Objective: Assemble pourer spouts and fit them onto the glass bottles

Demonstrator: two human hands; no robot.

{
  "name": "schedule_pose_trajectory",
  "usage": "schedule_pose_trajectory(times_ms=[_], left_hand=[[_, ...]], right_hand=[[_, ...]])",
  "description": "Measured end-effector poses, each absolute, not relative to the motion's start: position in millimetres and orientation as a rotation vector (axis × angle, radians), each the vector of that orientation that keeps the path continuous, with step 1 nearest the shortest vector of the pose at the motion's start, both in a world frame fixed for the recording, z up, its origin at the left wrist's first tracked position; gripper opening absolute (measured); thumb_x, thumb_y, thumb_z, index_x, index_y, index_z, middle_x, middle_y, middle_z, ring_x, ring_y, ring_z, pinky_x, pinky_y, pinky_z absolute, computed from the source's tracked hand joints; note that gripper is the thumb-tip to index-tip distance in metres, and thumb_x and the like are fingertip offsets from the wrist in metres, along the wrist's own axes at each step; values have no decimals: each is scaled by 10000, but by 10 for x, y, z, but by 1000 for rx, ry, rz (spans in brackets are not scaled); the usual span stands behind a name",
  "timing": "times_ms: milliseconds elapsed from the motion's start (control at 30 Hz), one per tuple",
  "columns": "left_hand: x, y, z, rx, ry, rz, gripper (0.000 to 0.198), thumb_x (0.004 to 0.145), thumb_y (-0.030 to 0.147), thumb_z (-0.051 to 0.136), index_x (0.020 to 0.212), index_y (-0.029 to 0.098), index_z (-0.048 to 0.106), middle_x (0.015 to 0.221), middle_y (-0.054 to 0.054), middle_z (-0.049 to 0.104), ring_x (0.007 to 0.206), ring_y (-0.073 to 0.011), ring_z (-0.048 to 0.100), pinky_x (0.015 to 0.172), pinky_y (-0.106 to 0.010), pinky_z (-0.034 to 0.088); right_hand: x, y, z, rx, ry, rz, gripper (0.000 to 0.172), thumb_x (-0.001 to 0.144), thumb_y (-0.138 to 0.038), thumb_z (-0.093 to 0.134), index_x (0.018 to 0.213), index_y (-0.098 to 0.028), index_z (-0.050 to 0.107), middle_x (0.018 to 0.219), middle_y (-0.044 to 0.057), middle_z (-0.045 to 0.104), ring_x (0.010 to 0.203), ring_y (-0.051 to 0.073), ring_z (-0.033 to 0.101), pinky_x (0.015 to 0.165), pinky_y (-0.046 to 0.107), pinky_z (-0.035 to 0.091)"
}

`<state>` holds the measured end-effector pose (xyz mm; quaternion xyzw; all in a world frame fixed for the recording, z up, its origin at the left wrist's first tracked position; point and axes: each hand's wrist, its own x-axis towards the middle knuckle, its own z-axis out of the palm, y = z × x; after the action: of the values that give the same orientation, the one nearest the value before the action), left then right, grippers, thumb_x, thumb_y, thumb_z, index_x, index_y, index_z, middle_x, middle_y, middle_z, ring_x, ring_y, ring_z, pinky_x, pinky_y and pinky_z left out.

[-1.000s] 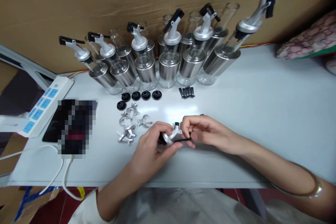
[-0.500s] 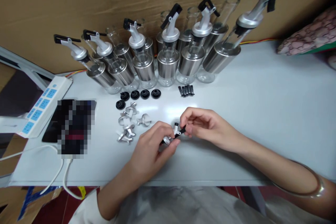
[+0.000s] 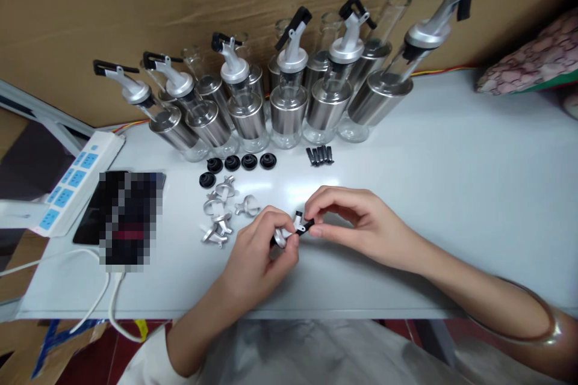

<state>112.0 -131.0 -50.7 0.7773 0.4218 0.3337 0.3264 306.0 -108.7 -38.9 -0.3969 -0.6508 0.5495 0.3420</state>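
Note:
My left hand (image 3: 259,246) pinches a silver bottle pourer (image 3: 280,238) with a black base, held low over the front of the table. On the pourer's spout sits a black lever (image 3: 306,228), which sticks out to the right. Thumb and fingertips of my right hand (image 3: 365,219) close on the free end of this lever. To the left of my hands lie several loose silver pourer tops (image 3: 247,206). Behind them are several round black stoppers (image 3: 250,162). Farther right is a short row of loose black levers (image 3: 320,155).
Glass oil bottles with steel sleeves (image 3: 289,111) stand in two rows along the cardboard (image 3: 135,0) at the back; the front ones carry pourers. On the left are a power strip (image 3: 74,183), a phone (image 3: 130,216) and white cables (image 3: 112,301). A patterned bag (image 3: 533,60) rests back right.
Both hands have shifted slightly left with the pourer, and more of its silver body shows. The fingers of my right hand have slid toward the lever's tip. The loose parts stay put.

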Motion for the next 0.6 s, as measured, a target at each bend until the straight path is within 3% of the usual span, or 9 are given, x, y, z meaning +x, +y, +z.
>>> schedule_pose_trajectory(times_ms=[267,600], left_hand=[[1121,-1304,-502,2075,1110,894,156,815,78,483,867,222,452,788,14,548,677,-108,548,579,-199,420],[1126,-1302,-522,2102,1131,852,125,849,124,514,901,216,447,814,10,545,643,-98,513,525,-184,388]], right_hand=[[3057,-1096,-371,-1069,-1776,1339,88,797,-252,658,813,-166,666,696,8,646,596,114,552,572,229,463],[3104,-1087,-426,-962,-2002,1125,129,891,-196,537,810,-181,636,779,28,664,675,123,597,627,228,455]])
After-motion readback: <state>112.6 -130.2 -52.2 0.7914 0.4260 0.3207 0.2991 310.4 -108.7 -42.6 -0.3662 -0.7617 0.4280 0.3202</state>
